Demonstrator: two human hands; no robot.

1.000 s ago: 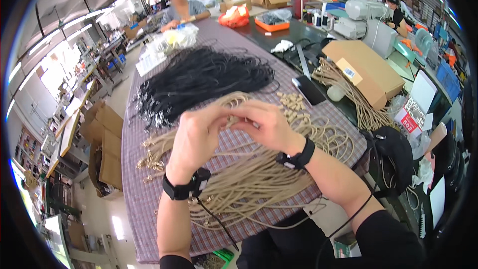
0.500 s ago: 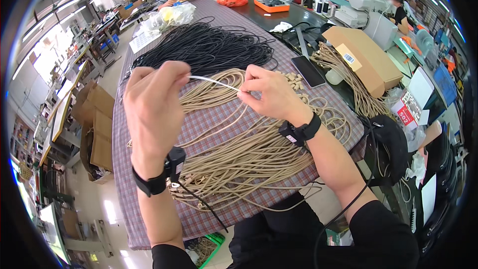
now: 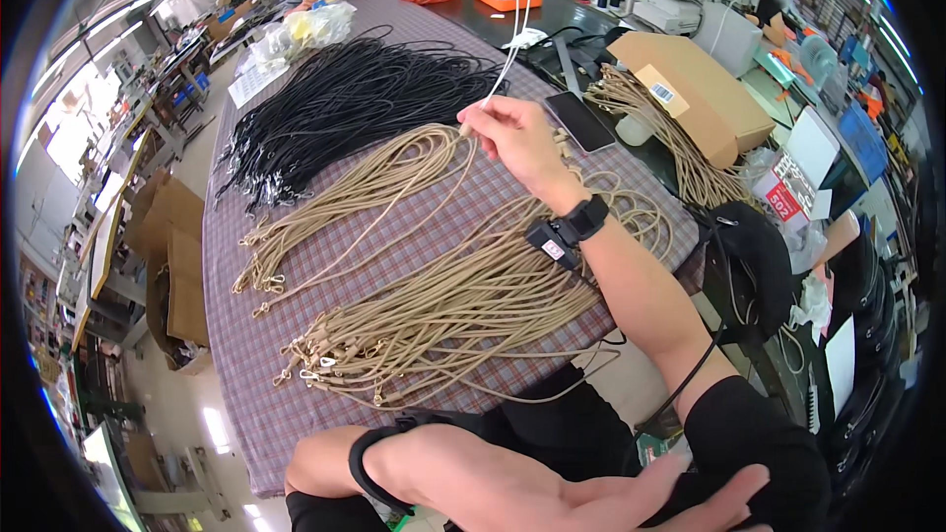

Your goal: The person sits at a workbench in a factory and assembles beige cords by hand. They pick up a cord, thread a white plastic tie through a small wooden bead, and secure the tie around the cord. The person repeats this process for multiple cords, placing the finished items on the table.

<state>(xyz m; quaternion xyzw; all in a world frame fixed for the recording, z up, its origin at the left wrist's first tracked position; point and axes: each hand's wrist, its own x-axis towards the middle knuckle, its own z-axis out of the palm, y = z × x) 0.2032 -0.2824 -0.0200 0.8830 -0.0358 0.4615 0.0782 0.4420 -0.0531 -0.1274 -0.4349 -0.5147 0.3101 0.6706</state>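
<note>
While the right hand (image 3: 517, 138) pinches one pale cord (image 3: 507, 59) between thumb and fingertips, lifting it up and away over the table, the left hand (image 3: 631, 498) lies low at the bottom edge of the view, palm up and fingers spread, holding nothing

Going left to right: far to the left of the grip, the metal clip ends (image 3: 258, 284) of the upper tan bundle (image 3: 345, 202) fan out on the checked cloth (image 3: 236, 374); below them and well below the grip lies the larger tan bundle (image 3: 463, 300), its clips (image 3: 315, 360) bunched toward the near table edge. Up and left of the pinch sprawls the black cord pile (image 3: 345, 99). The upper tan bundle's looped end reaches almost to the fingertips, just beside them. Right of the grip a dark phone (image 3: 581, 121) lies close by, then a third tan bundle (image 3: 670, 143) against a brown cardboard box (image 3: 690, 89)

I judge the main risk to be snagging: with only one hand on the cord, a pull could drag neighbouring strands out of the upper bundle, since its loops lie right at the pinch. A light fingertip hold may also let the thin cord slip free. The strand could sweep the phone, too, as it passes just beside it
</note>
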